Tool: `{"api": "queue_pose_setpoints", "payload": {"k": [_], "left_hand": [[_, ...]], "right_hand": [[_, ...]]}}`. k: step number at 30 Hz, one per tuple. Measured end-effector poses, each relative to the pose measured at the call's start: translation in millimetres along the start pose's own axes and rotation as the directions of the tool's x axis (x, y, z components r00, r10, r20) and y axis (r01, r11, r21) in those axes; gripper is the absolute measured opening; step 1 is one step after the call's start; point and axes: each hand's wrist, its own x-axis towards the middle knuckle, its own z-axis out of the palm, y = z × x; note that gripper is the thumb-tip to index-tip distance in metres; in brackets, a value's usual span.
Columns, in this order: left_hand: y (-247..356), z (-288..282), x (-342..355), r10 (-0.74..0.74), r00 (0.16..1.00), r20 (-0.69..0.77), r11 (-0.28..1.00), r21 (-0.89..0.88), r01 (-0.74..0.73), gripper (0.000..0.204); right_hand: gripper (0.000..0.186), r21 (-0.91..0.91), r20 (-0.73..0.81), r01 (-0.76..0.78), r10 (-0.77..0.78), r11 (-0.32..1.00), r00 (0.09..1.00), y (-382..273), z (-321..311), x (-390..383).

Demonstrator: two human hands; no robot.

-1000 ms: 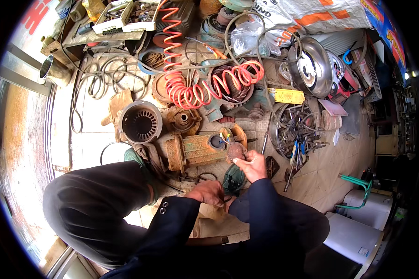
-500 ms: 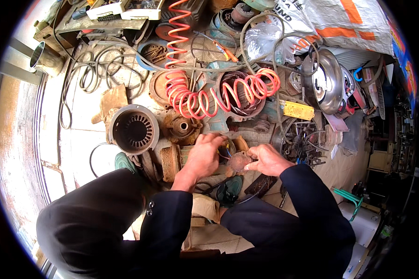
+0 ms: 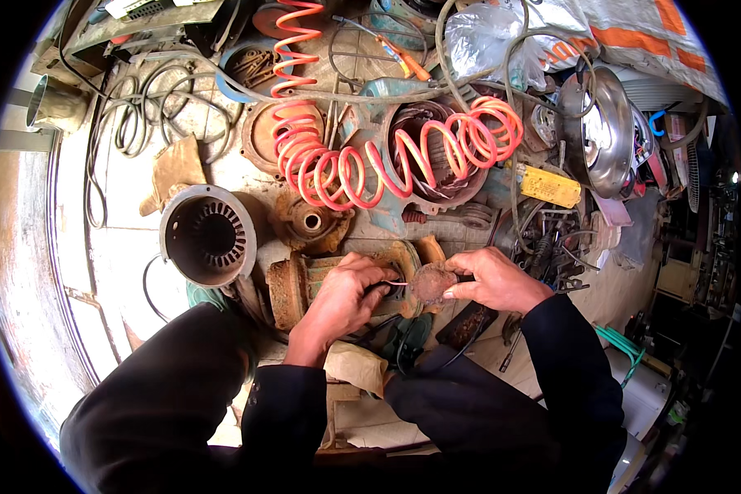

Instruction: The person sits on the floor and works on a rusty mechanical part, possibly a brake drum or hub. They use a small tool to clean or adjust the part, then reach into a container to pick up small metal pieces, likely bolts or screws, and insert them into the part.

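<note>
A rusty, green-tinged motor housing lies on its side on the floor between my knees. My left hand rests over it, thumb and forefinger pinched at a thin pale wire. Held between the thumb and fingers of my right hand is a round rusty cover, at the right end of the housing. The wire runs from my left fingertips toward that cover; where it ends is hidden. Just beyond the cover stands a rusty brown tab.
A coiled orange air hose hangs across the middle. Around it are a grey slotted cylinder, a rusty end plate, a larger motor casing, a yellow box, a steel bowl and loose tools.
The view has shifted closer, so things sit larger. My left fingers have closed at the wire beside the cover, where coloured wires showed before. My right hand still holds the cover.
</note>
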Motion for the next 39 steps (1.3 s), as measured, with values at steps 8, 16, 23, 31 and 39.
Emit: {"api": "queue_pose_setpoints", "payload": {"k": [8, 16, 23, 31, 39], "left_hand": [[-6.0, 13.7, -4.8, 0.023, 0.98, -0.199, 0.999, -0.026, -0.029, 0.023], [-5.4, 13.0, -7.1, -0.058, 0.965, -0.255, 0.998, 0.023, 0.066, 0.015], [-9.3, 28.9, -5.8, -0.048, 0.952, -0.301, 0.999, 0.006, 0.052, 0.014], [-3.7, 30.9, -6.8, -0.09, 0.941, -0.326, 0.979, 0.147, 0.144, 0.014], [0.2, 36.4, -9.4, -0.131, 0.932, -0.338, 0.968, 0.159, 0.194, 0.014]], "right_hand": [[0.046, 0.058, 0.017, -0.021, 0.02, 0.998, 1.0, 13.0, 2.6, 5.7], [0.044, 0.17, 0.071, -0.009, -0.003, 0.985, 0.997, 16.8, 0.7, 19.8], [0.032, 0.569, 0.236, -0.19, 0.063, 0.8, 0.97, 30.8, 1.2, 22.6], [0.034, 0.413, 0.151, -0.127, 0.07, 0.902, 0.986, 1.1, 2.9, 29.3], [0.037, 0.128, 0.042, 0.007, -0.012, 0.992, 0.999, -11.2, 0.4, 32.4]]}}
